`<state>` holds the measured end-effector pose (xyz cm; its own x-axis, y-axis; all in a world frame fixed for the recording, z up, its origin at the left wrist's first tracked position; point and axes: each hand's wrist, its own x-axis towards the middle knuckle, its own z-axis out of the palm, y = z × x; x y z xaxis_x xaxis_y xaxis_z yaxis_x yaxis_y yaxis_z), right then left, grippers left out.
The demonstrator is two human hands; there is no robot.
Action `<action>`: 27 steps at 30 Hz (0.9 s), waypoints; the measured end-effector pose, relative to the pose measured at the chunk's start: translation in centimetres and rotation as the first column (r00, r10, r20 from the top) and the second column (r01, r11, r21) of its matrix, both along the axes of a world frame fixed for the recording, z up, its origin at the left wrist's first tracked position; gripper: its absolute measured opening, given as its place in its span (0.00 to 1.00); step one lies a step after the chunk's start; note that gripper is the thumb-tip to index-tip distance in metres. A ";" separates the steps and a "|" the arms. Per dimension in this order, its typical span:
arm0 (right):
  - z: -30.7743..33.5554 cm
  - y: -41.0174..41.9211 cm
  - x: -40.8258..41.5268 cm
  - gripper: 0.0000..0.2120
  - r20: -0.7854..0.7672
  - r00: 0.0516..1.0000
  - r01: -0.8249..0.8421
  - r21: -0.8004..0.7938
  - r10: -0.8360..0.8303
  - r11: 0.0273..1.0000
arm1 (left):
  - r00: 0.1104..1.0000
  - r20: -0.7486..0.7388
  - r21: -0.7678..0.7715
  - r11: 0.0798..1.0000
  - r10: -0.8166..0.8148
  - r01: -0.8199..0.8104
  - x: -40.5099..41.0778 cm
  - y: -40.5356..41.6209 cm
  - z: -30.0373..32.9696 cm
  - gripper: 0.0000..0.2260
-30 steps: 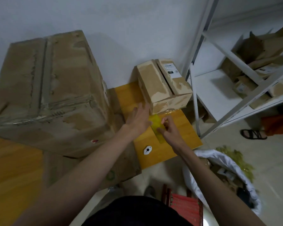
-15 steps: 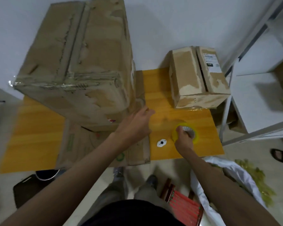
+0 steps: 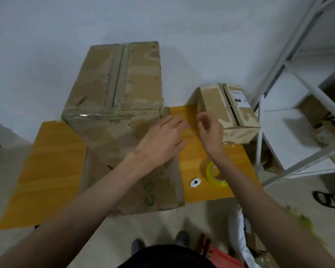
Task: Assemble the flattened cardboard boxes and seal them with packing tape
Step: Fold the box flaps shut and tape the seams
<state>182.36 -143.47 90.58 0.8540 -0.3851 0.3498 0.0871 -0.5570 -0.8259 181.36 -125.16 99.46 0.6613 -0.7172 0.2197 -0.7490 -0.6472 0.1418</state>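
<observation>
A large taped cardboard box (image 3: 116, 97) stands at the back of the orange table (image 3: 52, 171), on top of a flattened cardboard box (image 3: 162, 192). A small cardboard box (image 3: 230, 111) sits at the table's right end, its top seam untaped. My left hand (image 3: 162, 140) hovers flat and empty beside the large box's near right corner. My right hand (image 3: 209, 128) is raised just left of the small box, fingers curled loosely, holding nothing. The yellow-cored roll of packing tape (image 3: 215, 174) lies on the table under my right forearm.
A small white tag (image 3: 195, 182) lies next to the tape. A white metal shelf rack (image 3: 298, 105) holding cardboard stands close on the right. On the floor are a white bag (image 3: 242, 238), a red crate (image 3: 220, 256) and a sandal (image 3: 331, 200).
My right hand has let go of the tape roll on the table and risen toward the small box. My left hand moved right and up. The camera has pulled back.
</observation>
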 end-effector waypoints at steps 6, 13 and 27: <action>8.0 6.6 0.7 0.06 0.214 0.971 -0.111 0.012 0.106 0.994 | 0.970 0.183 -0.298 0.949 0.159 -0.099 2.3 6.8 4.1 0.12; 8.7 9.5 0.8 0.10 -0.127 0.987 -0.034 0.454 0.102 0.890 | 0.979 0.016 -0.128 0.971 0.205 -0.201 4.6 8.6 2.6 0.19; 8.1 10.6 1.1 0.07 -0.135 0.988 0.077 0.856 0.078 0.511 | 0.968 0.087 -0.075 0.970 0.235 -0.229 4.9 8.5 0.0 0.22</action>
